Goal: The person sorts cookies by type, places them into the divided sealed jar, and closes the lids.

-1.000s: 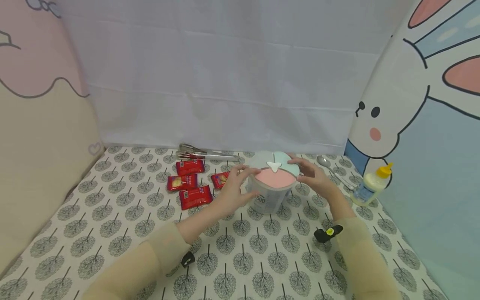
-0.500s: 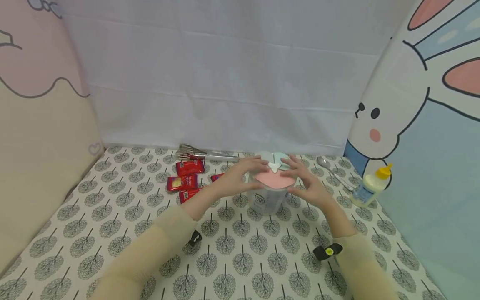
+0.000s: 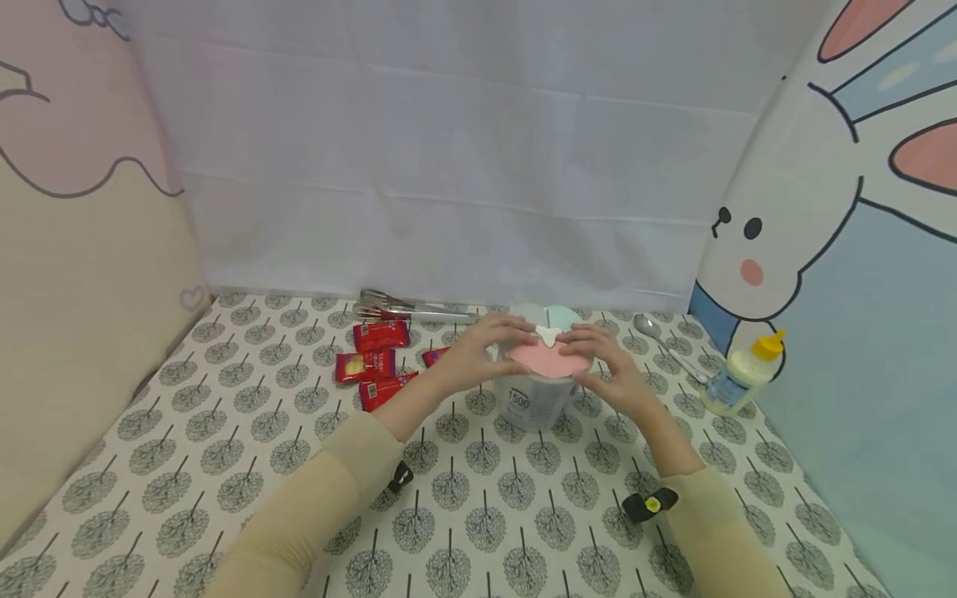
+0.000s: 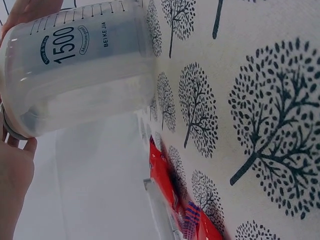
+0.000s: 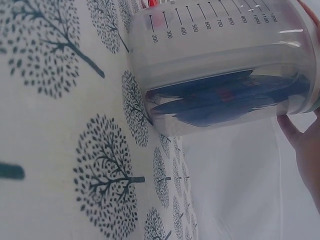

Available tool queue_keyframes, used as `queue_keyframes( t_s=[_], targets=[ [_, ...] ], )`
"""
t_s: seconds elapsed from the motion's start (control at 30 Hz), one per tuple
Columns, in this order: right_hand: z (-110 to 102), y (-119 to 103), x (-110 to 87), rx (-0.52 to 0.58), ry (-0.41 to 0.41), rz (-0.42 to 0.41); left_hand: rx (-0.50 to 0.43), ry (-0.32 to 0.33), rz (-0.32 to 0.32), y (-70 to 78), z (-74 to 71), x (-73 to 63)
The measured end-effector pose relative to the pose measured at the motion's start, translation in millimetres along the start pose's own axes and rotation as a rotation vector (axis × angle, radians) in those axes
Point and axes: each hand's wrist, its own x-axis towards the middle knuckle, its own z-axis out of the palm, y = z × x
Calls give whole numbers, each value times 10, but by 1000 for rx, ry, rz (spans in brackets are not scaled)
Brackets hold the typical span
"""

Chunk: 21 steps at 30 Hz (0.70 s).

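Observation:
A clear plastic measuring jar [image 3: 534, 407] stands upright on the tablecloth, with "1500" printed on its wall. Its lid [image 3: 549, 360] has pink, mint and pale grey sections and a white butterfly-shaped piece. My left hand [image 3: 478, 355] grips the lid's left side, fingers over the top and thumb at the near rim. From the right, my right hand [image 3: 619, 378] holds it in the same way. Inside the jar, the right wrist view shows a dark blue packet-like thing [image 5: 225, 97]. Both wrist views cut off most of the fingers.
Several red snack packets [image 3: 365, 365] lie left of the jar, one partly behind my left hand. Metal tongs [image 3: 419, 312] lie at the back. To the right are a spoon [image 3: 669, 347] and a yellow-capped bottle [image 3: 740, 378]. A white curtain [image 3: 449, 166] hangs behind the table.
Both hands have come inward from the lid's outer sides onto its top and near rim. The jar has stayed in about the same place. Little differs over the last half second.

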Motion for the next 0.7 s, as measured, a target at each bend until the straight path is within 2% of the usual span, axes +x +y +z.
queue_keyframes(
  t_s=[0.17, 0.23, 0.37, 0.43, 0.5, 0.6, 0.7],
  targets=[
    [17, 198, -60, -53, 30, 26, -75, 1, -115, 31, -25, 34],
    [11, 111, -20, -41, 28, 62, -106, 3, -157, 44, -43, 55],
    [-13, -121, 24, -34, 6, 196, -112, 7, -182, 65, -71, 95],
    [-19, -180, 16, -43, -9, 235, -113, -1, -198, 71, -80, 112],
    [-17, -196, -2, -83, -7, 238, -117, -4, -219, 68, -90, 124],
    [-4, -185, -19, -116, 3, 198, -126, -3, -247, 55, -101, 143],
    [14, -169, -24, -146, 24, 164, -124, 10, -244, 48, -115, 164]
  ],
)
